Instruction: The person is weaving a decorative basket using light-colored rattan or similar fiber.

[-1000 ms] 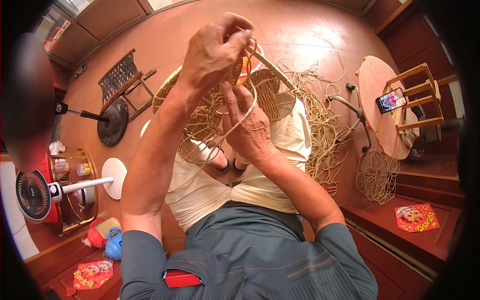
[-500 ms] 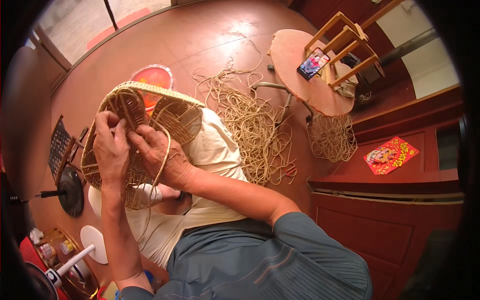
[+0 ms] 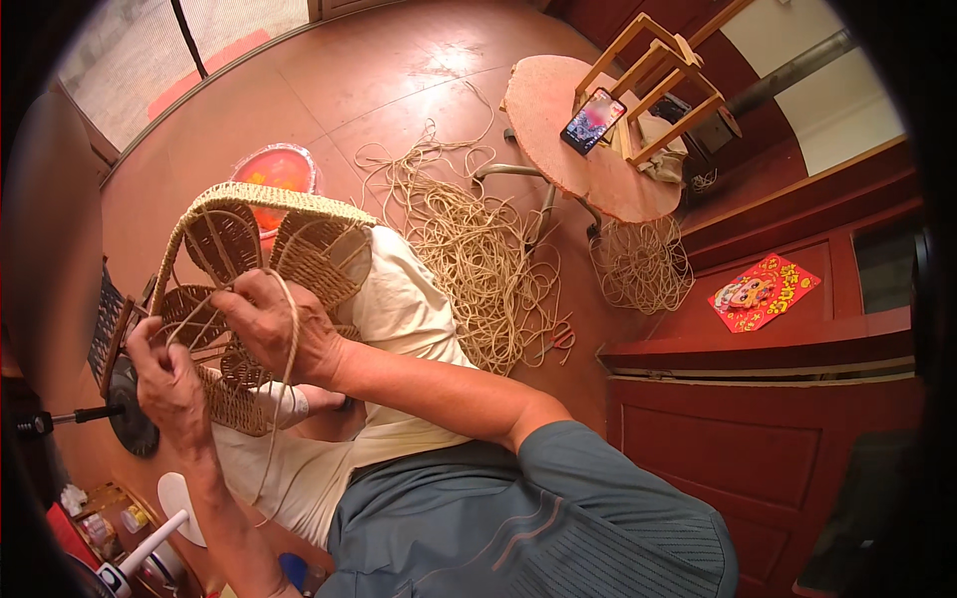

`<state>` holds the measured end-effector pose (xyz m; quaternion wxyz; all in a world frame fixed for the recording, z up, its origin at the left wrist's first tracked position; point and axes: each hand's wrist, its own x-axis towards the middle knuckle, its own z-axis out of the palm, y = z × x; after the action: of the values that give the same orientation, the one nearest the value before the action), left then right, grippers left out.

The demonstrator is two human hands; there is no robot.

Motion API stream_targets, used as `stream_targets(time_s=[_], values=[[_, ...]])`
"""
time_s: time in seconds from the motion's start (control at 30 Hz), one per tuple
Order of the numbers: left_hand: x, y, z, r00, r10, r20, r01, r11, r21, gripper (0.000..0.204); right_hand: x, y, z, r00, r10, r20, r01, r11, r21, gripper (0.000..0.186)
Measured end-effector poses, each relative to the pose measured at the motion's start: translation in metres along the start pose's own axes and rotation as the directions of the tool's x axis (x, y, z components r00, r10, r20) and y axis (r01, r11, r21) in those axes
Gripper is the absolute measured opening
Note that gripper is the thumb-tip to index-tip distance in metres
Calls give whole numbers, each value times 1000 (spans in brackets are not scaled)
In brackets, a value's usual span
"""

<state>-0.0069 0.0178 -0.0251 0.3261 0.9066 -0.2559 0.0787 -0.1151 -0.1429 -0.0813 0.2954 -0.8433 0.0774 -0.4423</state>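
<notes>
A woven cord basket (image 3: 319,261) with flat oval panels rests on my lap, partly hidden by my hands. My left hand (image 3: 171,384) is at its lower left, fingers curled and closed on a thin cord at the edge. My right hand (image 3: 281,324) is over the middle of the basket, thumb and forefinger pinched on beige cord (image 3: 293,359), a length of which hangs down across my lap. My right forearm crosses the lower part of the weave.
Tangled cord (image 3: 469,269) and scissors (image 3: 560,339) lie on the floor. A round table (image 3: 538,100) holds a phone (image 3: 593,120) and wooden frame (image 3: 688,125). A red basin (image 3: 274,169) sits beyond the basket; fans and a folding chair stand left.
The view has swung round toward the right-hand side. Since half a second ago my left hand has dropped down and left from the upper basket, and my right hand has moved slightly down and left.
</notes>
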Motion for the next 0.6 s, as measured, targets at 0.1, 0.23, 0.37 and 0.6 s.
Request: stream_targets(time_s=[0.1, 0.23, 0.37, 0.6], values=[[-1, -43, -19, 998, 41, -47, -41, 999, -5, 34, 6, 0, 11, 999, -33, 6, 34, 998, -44, 20], [1, -92, -54, 998, -35, -42, 33, 998, -46, 33, 8, 0, 17, 1000, -21, 9, 22, 996, -89, 12], [7, -178, -119, 994, 16, -109, -8, 997, 76, 33, 6, -4, 22, 1000, 29, 3, -29, 995, -91, 10], [-2, -361, -243, 884, -458, -88, 411, 855, -317, 28, 3, 6, 20, 993, 107, 40, -102, 989, -104, 6]])
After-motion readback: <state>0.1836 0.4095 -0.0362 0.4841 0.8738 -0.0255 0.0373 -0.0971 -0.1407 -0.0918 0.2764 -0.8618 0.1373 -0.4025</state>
